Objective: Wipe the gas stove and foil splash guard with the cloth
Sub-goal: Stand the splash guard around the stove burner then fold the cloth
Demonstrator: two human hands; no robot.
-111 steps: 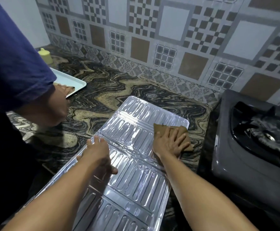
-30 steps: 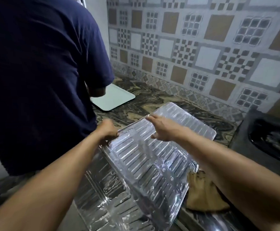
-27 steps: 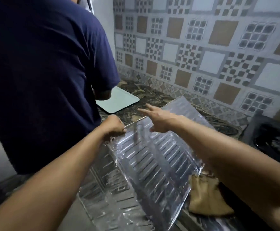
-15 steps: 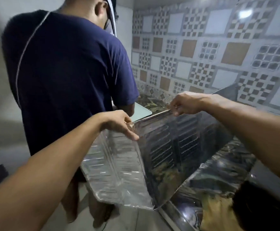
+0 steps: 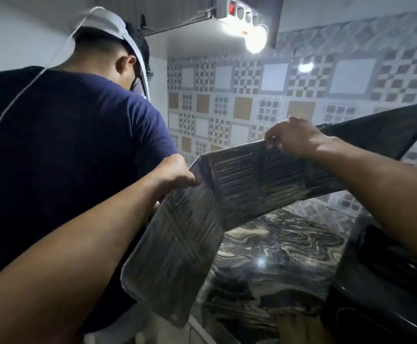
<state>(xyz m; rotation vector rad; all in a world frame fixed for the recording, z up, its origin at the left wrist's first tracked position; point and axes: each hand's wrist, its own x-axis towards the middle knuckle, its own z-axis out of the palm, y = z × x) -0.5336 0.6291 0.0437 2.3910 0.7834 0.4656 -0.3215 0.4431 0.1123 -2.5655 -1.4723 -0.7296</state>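
Note:
I hold the folding foil splash guard (image 5: 239,192) up in the air over the marbled counter, its panels dark against the light. My left hand (image 5: 175,172) pinches its top edge at the left fold. My right hand (image 5: 294,137) grips the top edge further right. The brown cloth (image 5: 299,326) lies on the counter at the bottom, beside the black gas stove (image 5: 386,276) at the right, and neither hand touches it.
Another person in a dark blue shirt (image 5: 61,157) stands close on the left, back toward me. The marbled counter (image 5: 276,244) lies below the guard. The patterned tile wall (image 5: 264,95) is behind, with a bright lamp (image 5: 254,38) above.
The guard lay flat on the counter while my right hand wiped it with the cloth. I let go of the cloth and both hands lifted the guard upright, higher over the last second.

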